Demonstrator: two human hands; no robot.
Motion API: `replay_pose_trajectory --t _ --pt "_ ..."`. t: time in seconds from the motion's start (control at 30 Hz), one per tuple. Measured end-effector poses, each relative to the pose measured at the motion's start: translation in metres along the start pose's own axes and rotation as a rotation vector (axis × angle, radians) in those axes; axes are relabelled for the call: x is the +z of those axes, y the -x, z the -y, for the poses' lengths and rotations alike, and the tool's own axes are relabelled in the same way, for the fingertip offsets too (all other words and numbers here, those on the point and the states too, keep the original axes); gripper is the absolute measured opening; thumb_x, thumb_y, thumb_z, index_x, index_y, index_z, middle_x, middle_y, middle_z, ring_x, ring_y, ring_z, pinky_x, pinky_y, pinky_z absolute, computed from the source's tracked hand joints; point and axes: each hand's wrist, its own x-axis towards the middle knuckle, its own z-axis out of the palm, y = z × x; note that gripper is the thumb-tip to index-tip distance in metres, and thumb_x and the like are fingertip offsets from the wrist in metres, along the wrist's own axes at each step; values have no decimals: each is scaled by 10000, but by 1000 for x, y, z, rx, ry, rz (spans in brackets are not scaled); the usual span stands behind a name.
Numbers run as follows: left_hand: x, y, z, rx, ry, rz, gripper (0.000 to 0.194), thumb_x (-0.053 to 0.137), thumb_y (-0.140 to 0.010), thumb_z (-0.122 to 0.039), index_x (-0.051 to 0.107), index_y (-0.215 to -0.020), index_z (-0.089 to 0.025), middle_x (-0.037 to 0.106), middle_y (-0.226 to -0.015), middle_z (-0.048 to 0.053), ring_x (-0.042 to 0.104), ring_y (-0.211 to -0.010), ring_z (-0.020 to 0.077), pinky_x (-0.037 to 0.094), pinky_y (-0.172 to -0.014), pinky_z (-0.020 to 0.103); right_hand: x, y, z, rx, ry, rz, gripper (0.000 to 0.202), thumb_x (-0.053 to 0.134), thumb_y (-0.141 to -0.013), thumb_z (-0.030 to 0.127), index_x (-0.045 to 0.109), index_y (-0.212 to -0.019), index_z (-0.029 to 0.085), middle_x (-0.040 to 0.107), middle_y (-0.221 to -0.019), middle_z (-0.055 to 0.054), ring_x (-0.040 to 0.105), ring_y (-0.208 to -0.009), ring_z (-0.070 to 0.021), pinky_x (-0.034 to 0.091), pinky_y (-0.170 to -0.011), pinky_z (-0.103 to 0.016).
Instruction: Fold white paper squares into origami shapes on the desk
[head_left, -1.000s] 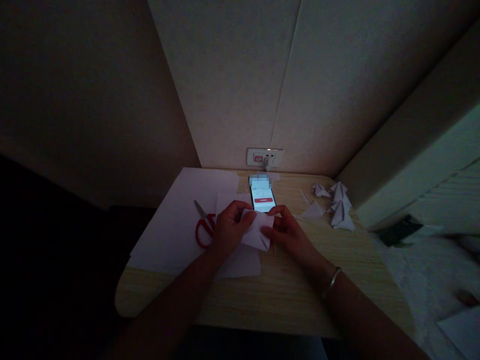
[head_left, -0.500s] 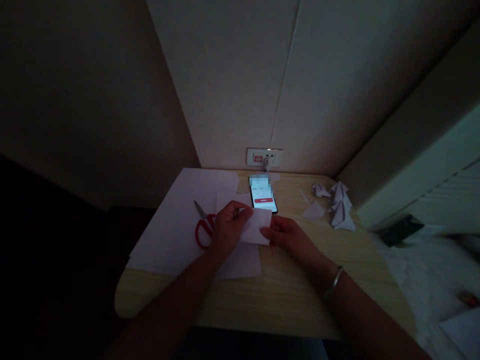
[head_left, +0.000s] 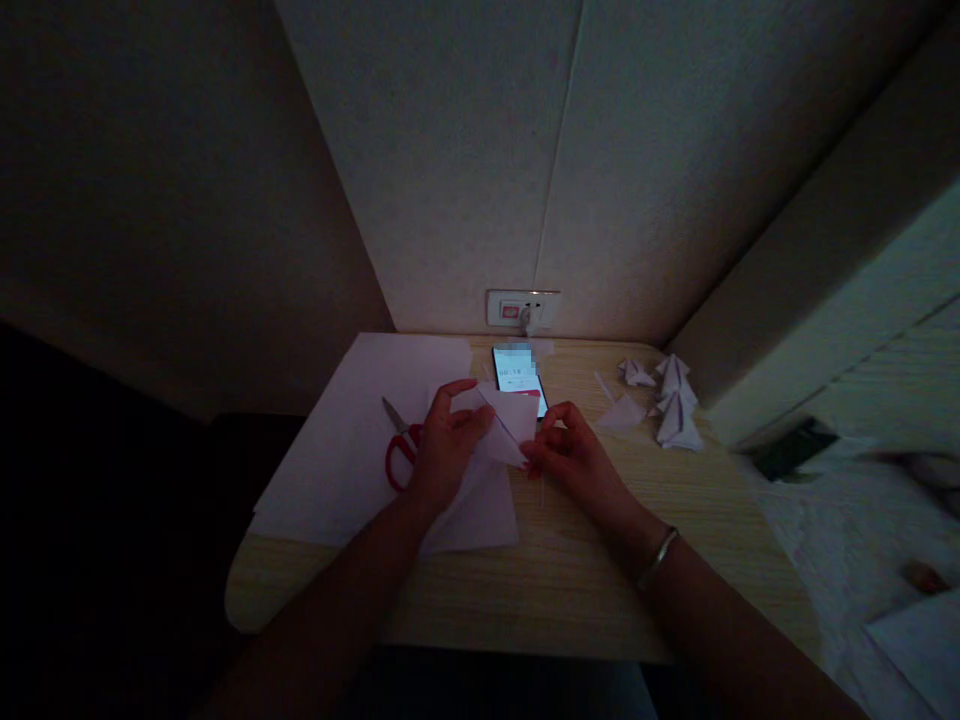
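you have the small folded paper (head_left: 517,408) up in front of you, between your two hands and over the desk (head_left: 585,600). your left hand (head_left: 444,445) pinches its left side, thumb on top; your right hand's (head_left: 574,455) grip is pressed together at its lower right corner. a crease line runs slantwise across it. the lit phone (head_left: 514,364) lies just beyond, its lower part partly hidden by the paper. at your left the red-handled scissors (head_left: 406,431) rest on large white sheets (head_left: 322,440). off to your right sit folded shapes (head_left: 679,418), with a flat scrap (head_left: 621,412) beside them.
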Motion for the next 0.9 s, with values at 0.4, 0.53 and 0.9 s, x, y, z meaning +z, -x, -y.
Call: replay_pose_trajectory --t 0.4,0.53,0.9 --pt "-5 -4 3 64 -149 56 257 667 -708 -278 647 -937 -163 659 -863 17 560 -659 96 407 -559 183 -16 4 -3 -246 459 148 242 585 -841 293 602 -1074 230 698 -901 -39 655 -775 -155 510 -672 -282" --pt "-5 -2 -1 56 -139 112 352 666 -705 -243 610 -1045 -173 655 -836 12 562 -632 91 425 -562 188 -14 5 1 -310 581 118 219 599 -837 301 637 -1035 214 663 -805 -28 609 -680 -133 488 -596 -255" --pt "2 5 0 13 -216 338 456 618 -757 -240 549 -1203 -174 635 -818 17 542 -632 90 410 -558 183 -14 0 0 -416 551 -168 126 671 -781 324 663 -724 212 513 -770 -13 516 -693 -130 434 -571 -247"
